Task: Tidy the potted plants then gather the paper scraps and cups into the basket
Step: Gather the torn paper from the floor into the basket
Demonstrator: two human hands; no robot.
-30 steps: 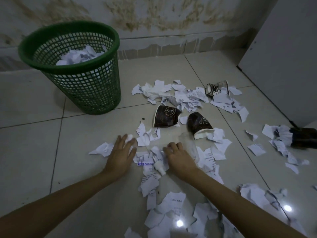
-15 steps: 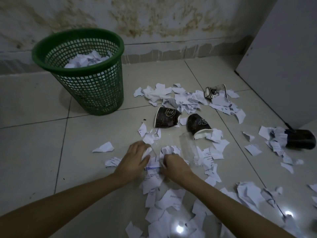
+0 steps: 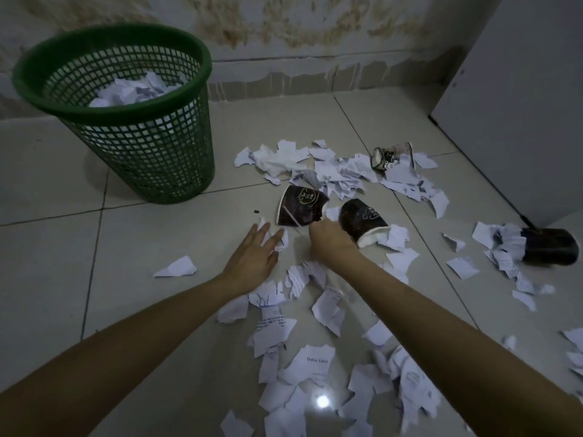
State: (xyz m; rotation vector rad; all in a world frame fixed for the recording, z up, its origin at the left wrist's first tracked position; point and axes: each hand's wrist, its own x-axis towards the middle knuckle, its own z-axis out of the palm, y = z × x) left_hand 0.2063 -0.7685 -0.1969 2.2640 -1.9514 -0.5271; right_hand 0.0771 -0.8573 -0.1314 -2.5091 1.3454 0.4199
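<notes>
The left hand [image 3: 252, 258] lies flat with fingers spread, its fingertips over a few small paper scraps [image 3: 281, 242] on the tiled floor [image 3: 56, 234]. The right hand [image 3: 328, 242] is curled with its knuckles up, between two dark paper cups; whether it pinches anything, I cannot tell, since its fingers are hidden beneath it.

The crushed dark cup [image 3: 299, 206] lies on its side at about 12 o'clock from the hands, and the second dark cup [image 3: 362, 220], white rim toward the viewer, lies at 1 o'clock, just beside the right knuckles. A patterned cup [image 3: 392, 156] lies farther out at 1 o'clock, and another dark cup [image 3: 549, 250] at 3 o'clock. The green mesh basket [image 3: 176, 171], already holding crumpled paper, stands at 10 o'clock.

Torn scraps spread from 12 o'clock down to 6 o'clock. They look light, thin and limp, and probably slide on the glossy tile, so sweeping them together with flat palms and then scooping the heap between both hands seems best. The cups look light and already dented; a loose grip around the wall or a pinch at the stiffer rim should do.
</notes>
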